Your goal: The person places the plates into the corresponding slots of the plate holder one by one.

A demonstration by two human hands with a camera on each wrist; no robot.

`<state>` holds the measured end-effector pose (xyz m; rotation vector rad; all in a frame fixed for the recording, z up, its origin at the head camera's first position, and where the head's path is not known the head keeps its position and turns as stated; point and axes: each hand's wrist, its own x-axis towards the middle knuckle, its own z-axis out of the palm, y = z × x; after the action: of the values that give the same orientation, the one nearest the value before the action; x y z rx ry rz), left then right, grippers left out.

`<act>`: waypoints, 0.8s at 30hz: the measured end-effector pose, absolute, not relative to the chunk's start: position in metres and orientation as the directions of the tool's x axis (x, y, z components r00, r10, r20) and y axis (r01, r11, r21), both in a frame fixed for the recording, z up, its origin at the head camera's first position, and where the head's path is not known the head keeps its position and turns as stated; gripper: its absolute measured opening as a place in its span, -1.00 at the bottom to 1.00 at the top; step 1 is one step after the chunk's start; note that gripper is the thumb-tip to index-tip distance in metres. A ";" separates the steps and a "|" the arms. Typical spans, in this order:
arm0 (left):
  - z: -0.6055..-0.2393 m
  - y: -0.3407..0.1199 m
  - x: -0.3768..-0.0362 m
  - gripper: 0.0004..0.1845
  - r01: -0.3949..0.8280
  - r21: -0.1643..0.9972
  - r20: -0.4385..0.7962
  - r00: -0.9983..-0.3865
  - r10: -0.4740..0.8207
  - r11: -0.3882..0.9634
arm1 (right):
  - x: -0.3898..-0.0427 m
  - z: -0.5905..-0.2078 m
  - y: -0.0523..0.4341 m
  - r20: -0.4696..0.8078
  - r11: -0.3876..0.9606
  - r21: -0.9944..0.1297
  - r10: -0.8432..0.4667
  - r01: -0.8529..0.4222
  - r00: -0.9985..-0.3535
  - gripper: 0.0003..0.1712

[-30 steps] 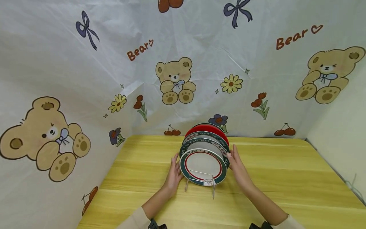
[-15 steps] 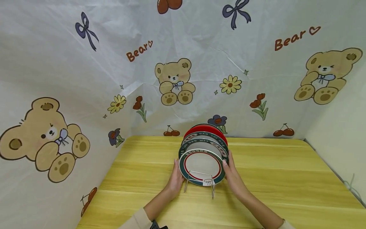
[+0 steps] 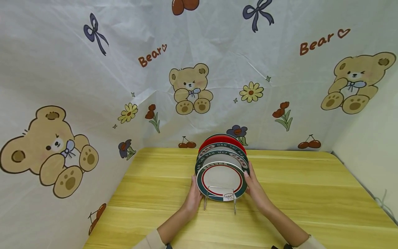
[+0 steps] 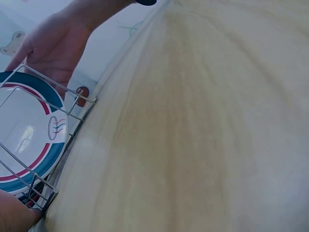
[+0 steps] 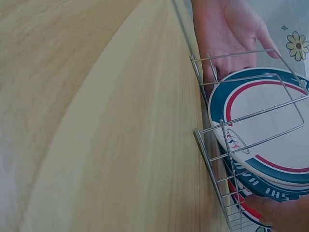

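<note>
A wire plate rack (image 3: 219, 188) stands mid-table with several plates upright in it. The front plate (image 3: 221, 180) is white with a red ring and teal rim; a red plate (image 3: 222, 139) stands at the back. My left hand (image 3: 194, 193) lies flat against the front plate's left rim, fingers straight. My right hand (image 3: 252, 186) lies against its right rim in the same way. The right wrist view shows the rack (image 5: 212, 154), the front plate (image 5: 270, 140) and the left hand (image 5: 227, 34) with an open palm. The left wrist view shows the plate (image 4: 24, 135) and the right hand (image 4: 55, 46).
The yellow wooden table (image 3: 311, 193) is walled at the back and left by a white bear-print sheet (image 3: 93, 103). A plain wall (image 3: 373, 138) bounds it on the right. Bare wood lies on both sides of the rack and in front of it.
Both hands have drawn in from the sides until they touch the front plate's rim. The rack with its plates has shifted slightly to the right.
</note>
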<state>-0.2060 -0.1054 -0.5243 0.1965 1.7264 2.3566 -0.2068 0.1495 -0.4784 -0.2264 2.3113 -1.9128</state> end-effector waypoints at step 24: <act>-0.525 -0.141 -0.224 -0.24 -0.029 0.991 0.004 -0.969 0.246 -0.131 | -0.214 -0.462 0.172 0.038 0.279 -0.956 -0.187 -0.090 -0.982 -0.22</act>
<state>-0.2241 -0.1413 -0.5248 0.2476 1.9382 2.2198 -0.2137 0.1717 -0.4617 -0.2659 2.4457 -1.8202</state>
